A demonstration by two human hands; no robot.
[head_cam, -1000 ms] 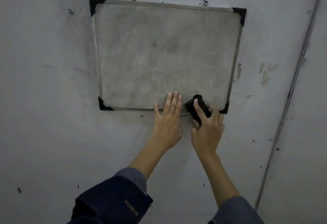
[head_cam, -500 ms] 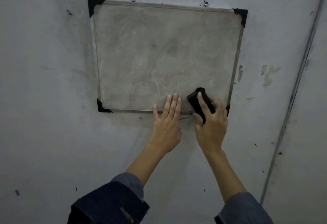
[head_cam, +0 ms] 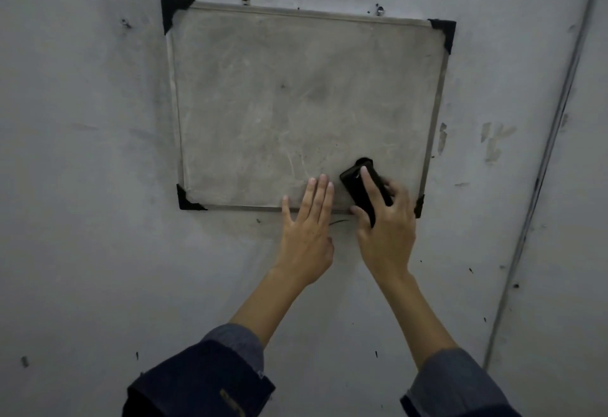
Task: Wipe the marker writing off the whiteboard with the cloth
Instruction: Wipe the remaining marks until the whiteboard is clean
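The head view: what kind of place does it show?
Probably a plain workroom or utility space: a small framed whiteboard hangs on a scuffed, stained grey wall, with a thin conduit running beside it.

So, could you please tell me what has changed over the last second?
The right hand slid the black cloth up the whiteboard from its bottom edge. The left hand stayed flat at that edge; the grip on the cloth is unchanged.
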